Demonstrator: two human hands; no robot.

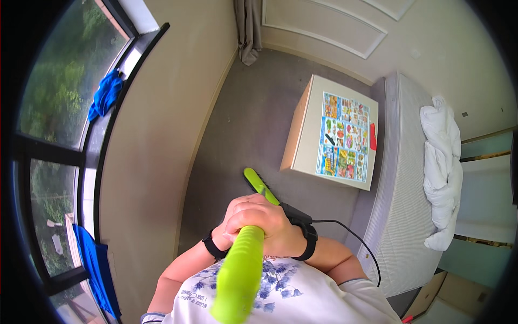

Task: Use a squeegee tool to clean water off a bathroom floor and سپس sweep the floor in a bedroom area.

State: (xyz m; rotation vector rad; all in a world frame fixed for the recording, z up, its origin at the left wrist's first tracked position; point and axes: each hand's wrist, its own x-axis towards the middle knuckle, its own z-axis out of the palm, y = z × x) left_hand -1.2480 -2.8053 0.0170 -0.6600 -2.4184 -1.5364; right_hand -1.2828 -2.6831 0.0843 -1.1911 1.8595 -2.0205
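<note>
In front of my chest, both hands grip the lime-green handle of a broom (243,271), whose upper end points up towards the camera. My left hand (234,206) and my right hand (271,222) are stacked close together on it, the right one hiding much of the left. Beyond them, low over or on the grey floor, is the green broom head (255,180) with dark bristles. A black band circles the left wrist. On the right wrist sits a black strapped device (309,239), and a black cable (356,231) runs off to the right near it.
A large box (311,129) with a printed picture sheet stands on the floor ahead right. Beside it lies a mattress (408,182) with a white quilt (441,178). To the left are a wall and a window sill (97,137) with blue cloths (106,95). A curtain (249,32) hangs ahead.
</note>
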